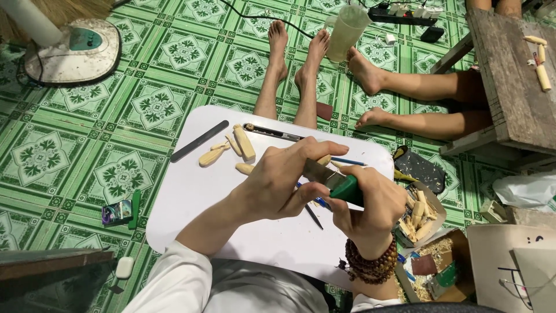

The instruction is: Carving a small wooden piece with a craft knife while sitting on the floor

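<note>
step: carving, I think | right hand [370,208] wrapped tight on green-handled knife [333,181] | left hand [284,179] closed, wood piece hidden inside, over white board [191,197] | next: small, careful cuts

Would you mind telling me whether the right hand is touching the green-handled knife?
Touching. The head view shows the right hand closed around the green handle of the knife, fingers wrapped over it, while the left hand covers the blade's front end.
</note>
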